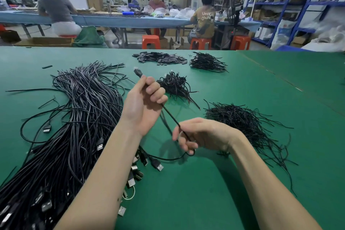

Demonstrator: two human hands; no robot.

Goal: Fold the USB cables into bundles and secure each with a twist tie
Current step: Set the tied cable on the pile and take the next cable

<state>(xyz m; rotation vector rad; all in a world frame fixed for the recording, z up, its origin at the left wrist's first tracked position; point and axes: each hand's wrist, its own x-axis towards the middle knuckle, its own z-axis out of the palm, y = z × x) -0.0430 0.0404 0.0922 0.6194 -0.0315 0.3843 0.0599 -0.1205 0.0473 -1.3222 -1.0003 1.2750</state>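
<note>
Black thin USB cable (169, 116) is stretching above the green table mat (214, 183), left hand (143, 102) gripping near its plug, right hand (201, 136) pinching lower; loose pinching risks the fold slipping.

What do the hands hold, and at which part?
One thin black USB cable: left hand grips it below the plug, right hand pinches its middle.

This is a factory assembly floor. A green-topped worktable (261, 183) carries a large heap of loose USB cables (71, 117) and a pile of twist ties (242, 123). Beyond it, workers (56, 7) sit on orange plastic stools (150, 41) along a long blue bench (115, 19) (bags and parts on top), beside blue steel shelving (298, 5) stacked with cartons.
</note>
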